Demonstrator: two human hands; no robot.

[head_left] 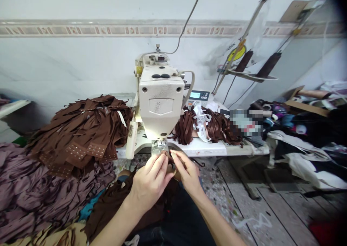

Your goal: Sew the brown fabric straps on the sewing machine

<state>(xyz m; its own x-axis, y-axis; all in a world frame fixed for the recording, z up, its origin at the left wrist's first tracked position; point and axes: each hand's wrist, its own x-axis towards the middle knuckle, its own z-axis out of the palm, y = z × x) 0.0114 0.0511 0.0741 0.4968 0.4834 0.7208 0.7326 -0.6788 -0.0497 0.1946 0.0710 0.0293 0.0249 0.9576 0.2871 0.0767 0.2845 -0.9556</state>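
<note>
A white sewing machine [162,105] stands in front of me, with its metal needle plate [156,149] at the near end. My left hand [150,179] is closed at the plate's front edge, fingertips pinching a small piece of brown fabric [169,160]. Close beside it on the right, my right hand [188,172] also pinches this fabric between thumb and fingers. Most of the piece is hidden behind my fingers. Below my hands, dark brown cloth [108,206] hangs over my lap.
Left of the machine lies a heap of brown garment pieces [89,126] with rows of hooks or eyelets. Mauve cloth [32,191] is piled lower left. Brown strips [187,126] and white ribbon [201,123] lie behind on the right. Thread cones [268,65] stand above; more cloth [306,159] lies far right.
</note>
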